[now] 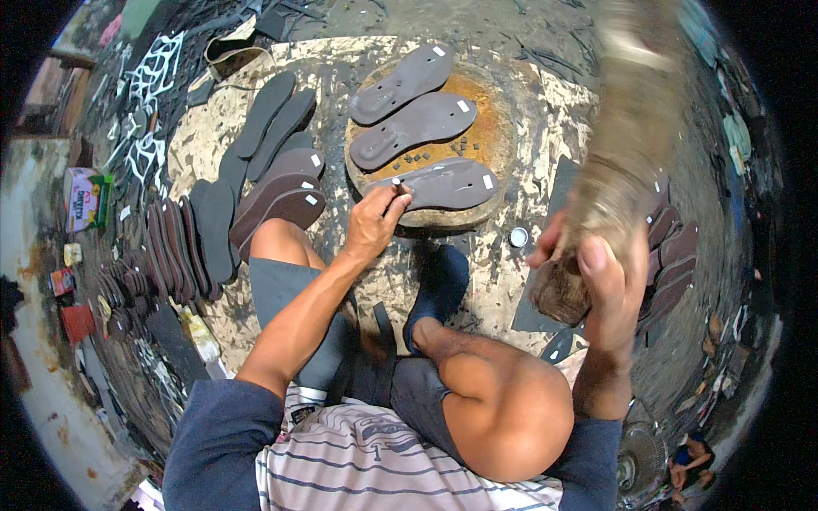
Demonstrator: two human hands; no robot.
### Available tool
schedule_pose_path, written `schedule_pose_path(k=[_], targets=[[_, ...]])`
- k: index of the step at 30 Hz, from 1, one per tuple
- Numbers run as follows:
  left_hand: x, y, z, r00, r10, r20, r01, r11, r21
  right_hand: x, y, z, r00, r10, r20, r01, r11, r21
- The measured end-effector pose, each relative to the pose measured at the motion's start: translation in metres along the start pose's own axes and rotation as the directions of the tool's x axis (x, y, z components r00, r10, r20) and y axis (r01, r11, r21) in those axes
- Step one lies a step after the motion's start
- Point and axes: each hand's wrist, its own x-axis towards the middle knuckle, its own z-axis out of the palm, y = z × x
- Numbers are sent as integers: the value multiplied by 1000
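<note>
My left hand [373, 226] is closed around a small rod-like punch [397, 185], standing on the heel end of a brown-grey sandal sole [456, 184]. Beneath that sole is a round wooden block [479, 81] with a worn orange-brown top. Two more soles, a middle one [413, 132] and a far one [400, 83], lie across the block, each with a small white label. Small dark cut-out bits [416, 157] are scattered between them. Raised at the right, my right hand [609, 281] grips a thick wooden mallet [626, 153], blurred by motion.
Brown soles [175, 247] stand in a row at the left, beside flat dark soles [268, 115]. More labelled soles [677, 251] lie at the right, partly behind the mallet. A small round white container [518, 237] sits by the block. White cut-out scraps [158, 68] lie far left.
</note>
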Motion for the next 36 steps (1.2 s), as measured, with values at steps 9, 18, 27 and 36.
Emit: schedule_pose_path(k=[9,18,27,36], targets=[[1,-26,13,925,379,3,-372,907,196,-1,182,-24,843,227,488,-84,951,-296],[-9,14,0,991,27,133,-26,1000,-5,-5,211,1,895,358,266,-359,932,-47],[17,15,3,850,358,387,-499,783,372,7,229,-19,996,12,-88,-5,997,80],[47,12,-5,771,246,588,-462,851,250,20,237,-30,951,-49,-305,61,998,31]])
